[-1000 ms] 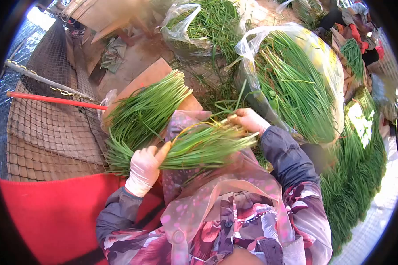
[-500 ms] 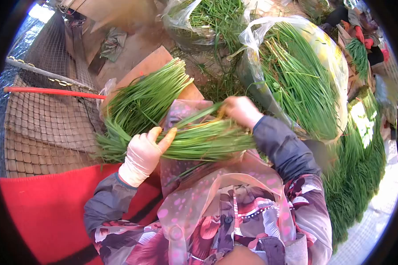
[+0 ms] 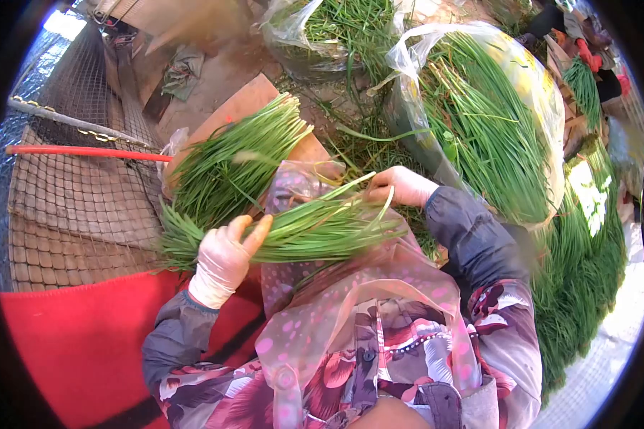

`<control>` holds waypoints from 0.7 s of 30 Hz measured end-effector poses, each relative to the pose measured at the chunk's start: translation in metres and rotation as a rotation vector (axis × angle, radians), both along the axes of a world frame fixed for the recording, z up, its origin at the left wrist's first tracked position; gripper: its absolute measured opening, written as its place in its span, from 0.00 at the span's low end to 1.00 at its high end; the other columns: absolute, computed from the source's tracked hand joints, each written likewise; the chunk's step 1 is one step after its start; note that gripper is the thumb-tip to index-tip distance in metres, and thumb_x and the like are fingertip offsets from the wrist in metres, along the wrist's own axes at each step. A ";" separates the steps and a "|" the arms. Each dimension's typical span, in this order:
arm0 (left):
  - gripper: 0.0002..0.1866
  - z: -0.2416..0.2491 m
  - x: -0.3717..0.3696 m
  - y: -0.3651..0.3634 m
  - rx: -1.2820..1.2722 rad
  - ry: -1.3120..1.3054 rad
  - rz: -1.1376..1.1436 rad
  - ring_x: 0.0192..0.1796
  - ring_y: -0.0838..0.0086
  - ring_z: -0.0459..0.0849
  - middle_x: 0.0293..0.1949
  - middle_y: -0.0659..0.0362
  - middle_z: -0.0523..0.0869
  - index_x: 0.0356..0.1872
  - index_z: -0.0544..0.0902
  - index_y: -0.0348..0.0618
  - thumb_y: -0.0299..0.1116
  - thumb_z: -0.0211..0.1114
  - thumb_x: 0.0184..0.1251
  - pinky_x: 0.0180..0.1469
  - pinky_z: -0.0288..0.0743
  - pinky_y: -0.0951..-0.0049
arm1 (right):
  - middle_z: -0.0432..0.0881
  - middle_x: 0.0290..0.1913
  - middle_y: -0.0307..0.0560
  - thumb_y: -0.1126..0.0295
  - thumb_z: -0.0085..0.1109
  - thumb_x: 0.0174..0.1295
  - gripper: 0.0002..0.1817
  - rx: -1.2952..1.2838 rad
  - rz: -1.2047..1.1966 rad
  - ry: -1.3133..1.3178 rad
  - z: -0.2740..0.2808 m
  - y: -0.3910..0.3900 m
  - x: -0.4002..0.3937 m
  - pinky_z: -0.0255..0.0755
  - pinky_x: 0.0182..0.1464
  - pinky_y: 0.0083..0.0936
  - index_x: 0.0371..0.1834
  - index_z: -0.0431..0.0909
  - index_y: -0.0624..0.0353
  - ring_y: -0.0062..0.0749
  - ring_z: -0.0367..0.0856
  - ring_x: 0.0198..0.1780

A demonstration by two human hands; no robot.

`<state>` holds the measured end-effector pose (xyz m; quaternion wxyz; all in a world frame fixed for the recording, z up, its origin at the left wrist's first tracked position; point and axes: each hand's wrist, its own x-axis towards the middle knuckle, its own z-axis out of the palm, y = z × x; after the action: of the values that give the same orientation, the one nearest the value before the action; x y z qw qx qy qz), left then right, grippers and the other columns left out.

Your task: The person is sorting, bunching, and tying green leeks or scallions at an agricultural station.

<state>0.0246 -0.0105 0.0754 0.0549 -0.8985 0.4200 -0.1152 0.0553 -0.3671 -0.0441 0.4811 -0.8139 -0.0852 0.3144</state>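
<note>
A loose bunch of green chives (image 3: 315, 232) lies across my lap, over the spotted see-through apron (image 3: 379, 282). My left hand (image 3: 225, 254), in a thin pale glove with yellowed fingertips, is closed round the leafy left part of the bunch. My right hand (image 3: 402, 188), gloved too, is at the right end just above the stalks, its fingers drawn together. Whether a stalk is pinched in them I cannot make out. Behind the bunch, a pile of chives (image 3: 240, 157) rests on a tilted board (image 3: 254, 91), pale cut ends toward the upper right.
To the right stands a clear plastic bag (image 3: 553, 107) full of chives, with another bag (image 3: 283, 43) behind it. A long heap of chives (image 3: 576, 307) runs down the right side. A red rod (image 3: 86, 151) and netting (image 3: 71, 222) are at left. Another person's red-gloved hand (image 3: 587, 53) holds chives.
My right hand has moved slightly right and down, off the yellowish strands it was at. A long leaf now shows above it. My left hand has shifted slightly left, still on the bunch.
</note>
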 end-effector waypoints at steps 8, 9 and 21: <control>0.25 -0.008 -0.002 -0.011 0.007 0.046 -0.068 0.26 0.70 0.78 0.42 0.57 0.81 0.58 0.78 0.59 0.29 0.58 0.55 0.28 0.73 0.71 | 0.86 0.34 0.49 0.54 0.60 0.58 0.20 -0.175 -0.040 -0.246 0.003 -0.064 -0.017 0.77 0.43 0.32 0.42 0.84 0.61 0.41 0.85 0.36; 0.26 -0.010 0.000 -0.017 -0.004 0.043 -0.102 0.26 0.70 0.78 0.42 0.58 0.80 0.58 0.78 0.59 0.29 0.58 0.55 0.28 0.73 0.71 | 0.87 0.36 0.48 0.53 0.61 0.58 0.20 -0.176 0.053 -0.241 0.019 -0.043 -0.019 0.75 0.47 0.32 0.43 0.84 0.60 0.42 0.84 0.39; 0.28 -0.008 -0.010 -0.025 0.031 0.197 -0.136 0.27 0.68 0.79 0.44 0.54 0.80 0.62 0.74 0.58 0.28 0.56 0.57 0.29 0.74 0.69 | 0.84 0.30 0.52 0.63 0.55 0.58 0.11 -0.574 0.004 -0.444 -0.007 0.008 -0.031 0.78 0.39 0.38 0.34 0.83 0.56 0.49 0.84 0.35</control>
<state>0.0143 -0.0356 0.0671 0.0192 -0.8739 0.4852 -0.0235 0.0245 -0.3593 -0.0508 0.2023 -0.9641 -0.0974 0.1420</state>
